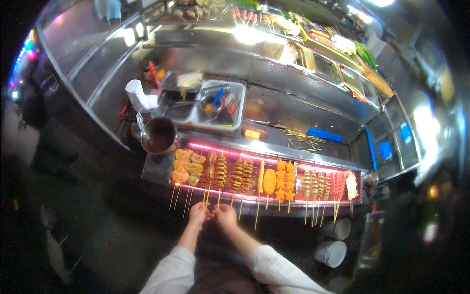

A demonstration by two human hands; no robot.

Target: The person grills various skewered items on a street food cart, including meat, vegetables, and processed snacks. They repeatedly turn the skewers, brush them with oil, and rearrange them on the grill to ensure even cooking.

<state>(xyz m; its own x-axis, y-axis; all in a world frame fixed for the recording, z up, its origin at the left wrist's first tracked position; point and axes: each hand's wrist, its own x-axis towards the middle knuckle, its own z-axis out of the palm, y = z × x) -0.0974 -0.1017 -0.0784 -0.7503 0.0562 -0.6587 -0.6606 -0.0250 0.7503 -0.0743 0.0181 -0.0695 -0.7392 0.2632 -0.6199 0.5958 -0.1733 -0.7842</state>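
Note:
A long grill (303,165) glowing pink-red lies in front of me, with a row of food skewers across it. My left hand (198,214) is closed on the wooden sticks of a brown meat skewer (211,167) near the grill's left part. Close beside it, my right hand (225,216) is closed around the lower end of the stick of a browned spiral skewer (221,171). Farther left lie orange-yellow flat skewers (181,164). To the right are more spiral skewers (237,175), an orange oval one (269,181) and star-shaped ones (280,179).
Pale striped skewers (314,185), red ones (337,186) and a white one (351,186) fill the grill's right end. Behind it stand a dark pot (159,135), a white tray (237,105) and loose sticks (304,141). White buckets (335,254) sit low at right.

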